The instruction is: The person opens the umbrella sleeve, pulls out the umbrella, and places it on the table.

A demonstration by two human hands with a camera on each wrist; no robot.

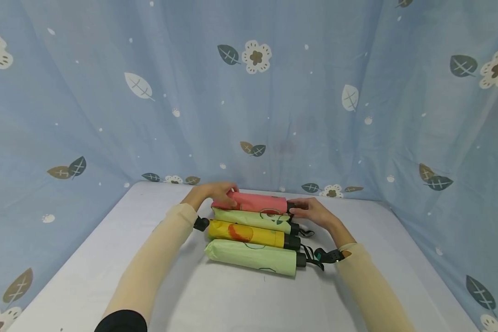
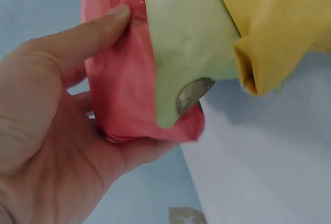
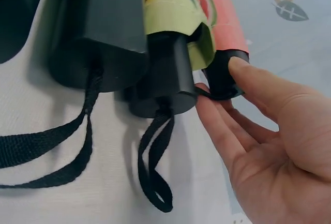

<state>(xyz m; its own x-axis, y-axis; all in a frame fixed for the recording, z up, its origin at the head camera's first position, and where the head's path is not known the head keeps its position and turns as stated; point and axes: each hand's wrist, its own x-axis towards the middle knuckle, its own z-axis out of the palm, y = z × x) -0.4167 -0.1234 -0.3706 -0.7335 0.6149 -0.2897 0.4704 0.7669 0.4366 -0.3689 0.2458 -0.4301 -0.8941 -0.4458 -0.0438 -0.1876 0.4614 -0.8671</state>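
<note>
Four folded umbrellas lie side by side, handles to the right. At the back is a red umbrella (image 1: 259, 203), then a pale green umbrella (image 1: 242, 218), a yellow umbrella (image 1: 259, 235) and, in front, another light green umbrella (image 1: 253, 258). My left hand (image 1: 217, 191) grips the red one's left end; in the left wrist view, the thumb (image 2: 98, 35) lies over its cloth. At the other end, my right hand (image 1: 315, 213) pinches the red umbrella's black handle (image 3: 222, 76) between thumb and fingers. Part of that handle is hidden by the fingers.
Black wrist straps (image 3: 155, 167) trail from the handles. The umbrellas lie on a white-covered table (image 1: 232, 299). Behind and along both sides hangs a blue curtain (image 1: 191, 115) printed with leaves and flowers.
</note>
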